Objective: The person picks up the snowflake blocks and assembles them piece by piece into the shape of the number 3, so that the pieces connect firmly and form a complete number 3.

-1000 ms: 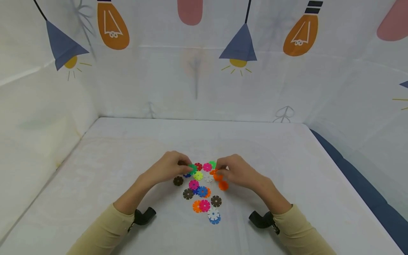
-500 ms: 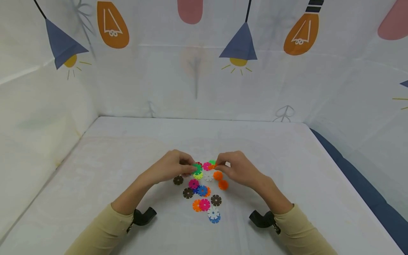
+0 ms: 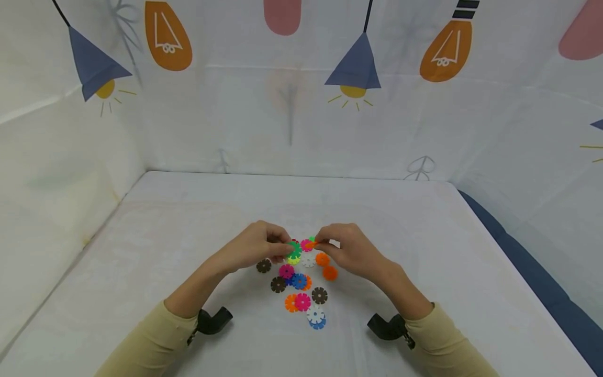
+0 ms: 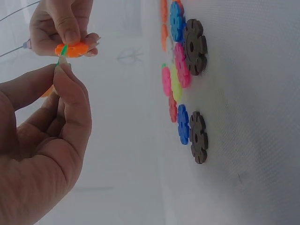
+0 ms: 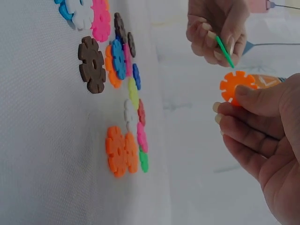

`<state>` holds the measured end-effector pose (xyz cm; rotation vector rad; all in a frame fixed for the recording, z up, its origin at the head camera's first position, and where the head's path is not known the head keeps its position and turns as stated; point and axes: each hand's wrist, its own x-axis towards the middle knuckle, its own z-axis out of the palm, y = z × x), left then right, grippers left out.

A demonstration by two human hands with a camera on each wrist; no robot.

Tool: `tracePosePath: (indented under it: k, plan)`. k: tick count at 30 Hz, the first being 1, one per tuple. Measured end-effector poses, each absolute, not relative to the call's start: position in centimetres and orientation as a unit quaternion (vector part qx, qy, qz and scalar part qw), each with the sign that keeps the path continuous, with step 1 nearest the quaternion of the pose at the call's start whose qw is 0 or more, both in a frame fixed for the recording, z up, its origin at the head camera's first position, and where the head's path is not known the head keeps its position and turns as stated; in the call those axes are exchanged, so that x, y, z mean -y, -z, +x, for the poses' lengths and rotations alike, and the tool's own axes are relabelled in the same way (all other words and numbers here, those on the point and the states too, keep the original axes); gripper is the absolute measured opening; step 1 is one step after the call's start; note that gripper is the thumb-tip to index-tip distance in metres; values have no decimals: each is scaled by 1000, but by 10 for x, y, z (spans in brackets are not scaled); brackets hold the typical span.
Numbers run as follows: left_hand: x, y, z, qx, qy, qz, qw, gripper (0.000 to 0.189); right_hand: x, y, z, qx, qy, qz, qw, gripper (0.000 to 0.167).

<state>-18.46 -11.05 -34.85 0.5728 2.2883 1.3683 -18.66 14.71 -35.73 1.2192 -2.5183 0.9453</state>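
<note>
My left hand (image 3: 260, 247) pinches a green notched plastic disc (image 3: 295, 250) between thumb and fingers. Facing it, my right hand (image 3: 347, 247) holds an orange notched disc (image 5: 232, 83) by its edge, thumb on one face. The two discs are raised over the table, edge toward edge and turned at an angle to each other. In the left wrist view the green disc overlaps the rim of the orange one. Below lie a yellow disc (image 3: 293, 260), a white disc (image 3: 308, 261) and a pink disc (image 3: 306, 245); a red disc is mostly hidden behind the left fingers.
More discs are scattered on the white table (image 3: 188, 220) toward me: brown (image 3: 278, 284), blue (image 3: 299, 281), and a pink one (image 3: 303, 302) overlapping an orange. Two loose orange discs (image 3: 330, 273) lie below the right hand. A printed cloth wall (image 3: 254, 120) stands behind.
Both hands have come closer together, bringing the green and orange discs edge to edge. The right hand has lifted its orange disc away from the loose orange ones.
</note>
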Motion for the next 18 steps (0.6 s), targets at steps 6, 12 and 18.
tracePosePath:
  k: [6,12,18]
  plan:
    - [109,346,-182,-809,-504,207,219,15,-147,353,-182,844,-329,412,95,10]
    - [108,345,-182,-802,-511,211,227,15,-146,350,-178,835,-337,424,101,12]
    - [107,344,-180,-797,-519,208,229,15,-143,349,-176,821,-349,439,110,12]
